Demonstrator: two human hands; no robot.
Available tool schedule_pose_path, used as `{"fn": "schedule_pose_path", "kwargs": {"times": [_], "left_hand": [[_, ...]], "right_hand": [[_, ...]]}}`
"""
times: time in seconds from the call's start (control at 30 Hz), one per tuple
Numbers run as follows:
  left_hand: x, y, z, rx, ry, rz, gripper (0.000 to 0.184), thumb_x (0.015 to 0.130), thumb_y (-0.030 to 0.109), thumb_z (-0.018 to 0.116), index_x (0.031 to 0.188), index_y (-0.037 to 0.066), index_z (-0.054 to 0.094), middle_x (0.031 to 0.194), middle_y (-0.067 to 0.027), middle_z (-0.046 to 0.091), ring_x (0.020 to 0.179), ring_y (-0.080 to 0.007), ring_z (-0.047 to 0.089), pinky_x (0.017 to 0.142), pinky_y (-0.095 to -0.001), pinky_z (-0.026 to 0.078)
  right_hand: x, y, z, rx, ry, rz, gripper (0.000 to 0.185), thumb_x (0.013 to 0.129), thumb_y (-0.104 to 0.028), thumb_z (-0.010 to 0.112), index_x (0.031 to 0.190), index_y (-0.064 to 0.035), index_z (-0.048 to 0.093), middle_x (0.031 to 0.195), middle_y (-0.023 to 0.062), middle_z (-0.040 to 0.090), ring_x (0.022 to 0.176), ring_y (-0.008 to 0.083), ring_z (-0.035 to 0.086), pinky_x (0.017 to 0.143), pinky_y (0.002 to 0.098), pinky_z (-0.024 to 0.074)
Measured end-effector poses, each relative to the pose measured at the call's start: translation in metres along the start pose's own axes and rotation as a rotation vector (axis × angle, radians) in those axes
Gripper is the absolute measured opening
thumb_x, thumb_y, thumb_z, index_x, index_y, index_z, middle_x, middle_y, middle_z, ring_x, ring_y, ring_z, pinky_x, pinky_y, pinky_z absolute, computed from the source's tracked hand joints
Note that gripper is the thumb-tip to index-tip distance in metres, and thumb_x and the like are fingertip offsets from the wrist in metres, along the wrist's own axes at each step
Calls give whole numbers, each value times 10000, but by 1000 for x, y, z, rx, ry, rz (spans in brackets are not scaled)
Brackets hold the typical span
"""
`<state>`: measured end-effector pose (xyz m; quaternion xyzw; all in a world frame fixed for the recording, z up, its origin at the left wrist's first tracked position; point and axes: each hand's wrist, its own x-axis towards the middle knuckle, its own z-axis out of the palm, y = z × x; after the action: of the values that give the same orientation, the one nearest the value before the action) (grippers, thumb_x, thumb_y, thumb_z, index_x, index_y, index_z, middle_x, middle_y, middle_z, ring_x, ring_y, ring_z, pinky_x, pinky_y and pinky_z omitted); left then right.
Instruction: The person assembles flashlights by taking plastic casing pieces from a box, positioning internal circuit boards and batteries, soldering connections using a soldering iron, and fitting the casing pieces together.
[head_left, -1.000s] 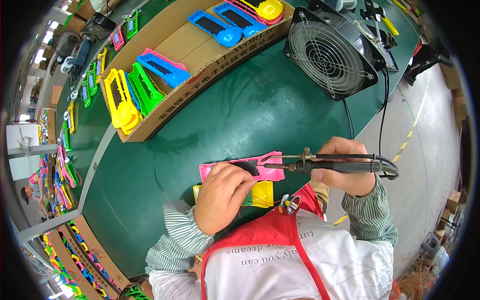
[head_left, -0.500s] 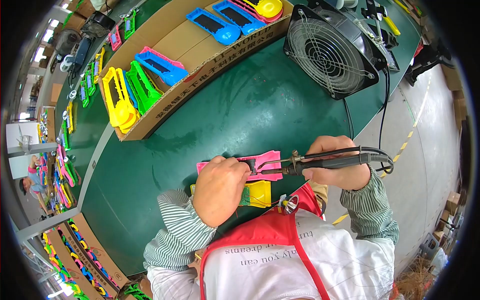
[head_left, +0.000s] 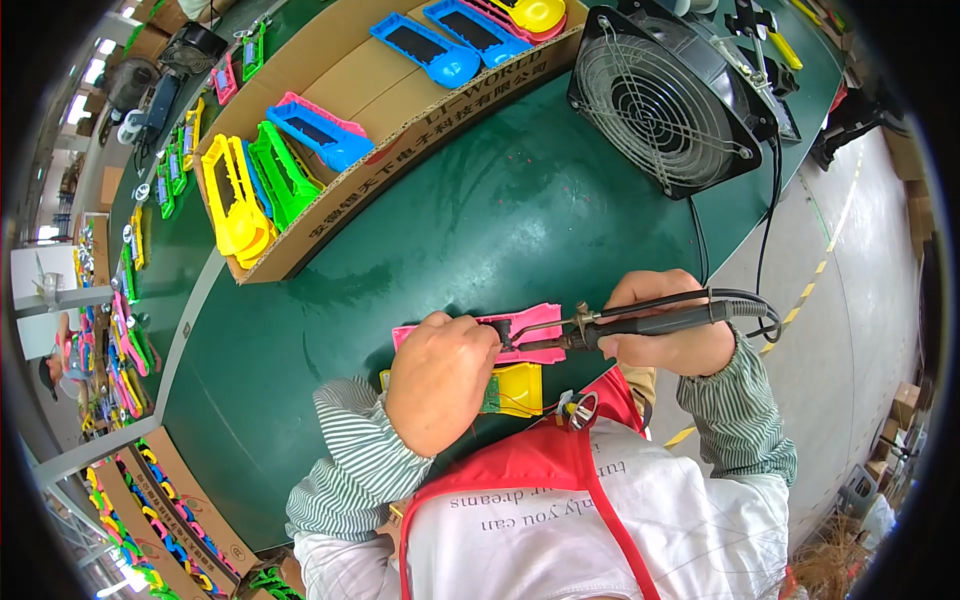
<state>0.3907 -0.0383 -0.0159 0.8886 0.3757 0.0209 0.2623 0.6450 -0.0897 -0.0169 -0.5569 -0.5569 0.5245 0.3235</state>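
Note:
A pink plastic housing (head_left: 540,322) with a black panel lies on the green table. My left hand (head_left: 440,378) covers its left part, fingers bent and pressed together at the panel; what they pinch is hidden. My right hand (head_left: 670,325) grips a soldering iron (head_left: 650,325) with a thin metal guide tube, its tip over the pink housing close to my left fingertips. Just below lies a yellow housing (head_left: 522,388) with a green circuit board (head_left: 491,395), partly under my left hand. Thin wires run from it to a small round reflector (head_left: 582,410).
A cardboard box (head_left: 400,150) holding coloured housings stands at the back. A black fan (head_left: 665,105) sits at the back right, its cables hanging over the table edge. More housings lie along the left, where another person (head_left: 68,365) is at work.
The soldering iron and my right hand have shifted left and tilted slightly. My left hand has moved a little left and turned, its fingertips now nearer the iron's tip.

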Motion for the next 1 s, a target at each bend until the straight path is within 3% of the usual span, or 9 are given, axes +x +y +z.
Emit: {"fn": "schedule_pose_path", "kwargs": {"times": [0.33,0.53,0.77,0.97,1.0], "left_hand": [[2,-1,-1,-26,-2,3,112,821,108,614,828,19,682,801,-112,655,760,-307,573,704,-400,463],[2,-4,1,-43,25,9,106,817,113,621,805,24,677,778,-108,650,743,-307,569,697,-401,459],[1,-6,5,-44,53,26,109,815,122,627,802,22,669,762,-111,641,751,-309,573,698,-401,459],[-23,-3,-17,99,239,151,121,797,92,621,902,45,657,893,-87,601,835,-274,571,727,-354,492],[-34,-3,-24,112,170,192,142,784,99,624,913,49,655,914,-80,593,854,-263,570,720,-344,497]], "right_hand": [[-13,-14,-14,103,69,11,173,728,-102,742,779,18,628,661,56,652,571,95,583,522,247,473],[-26,-9,-11,-83,133,-64,224,714,-155,761,790,18,641,642,56,643,534,101,567,500,255,468],[-35,-13,-2,-60,193,-54,218,705,-152,753,790,15,641,632,53,639,525,101,562,497,254,467],[-43,-14,-1,-45,216,-93,218,701,-148,753,790,15,638,636,51,641,527,104,569,498,253,469],[-44,-13,-1,-54,214,-108,217,702,-147,752,789,15,637,638,50,642,526,106,569,498,253,469]]}}
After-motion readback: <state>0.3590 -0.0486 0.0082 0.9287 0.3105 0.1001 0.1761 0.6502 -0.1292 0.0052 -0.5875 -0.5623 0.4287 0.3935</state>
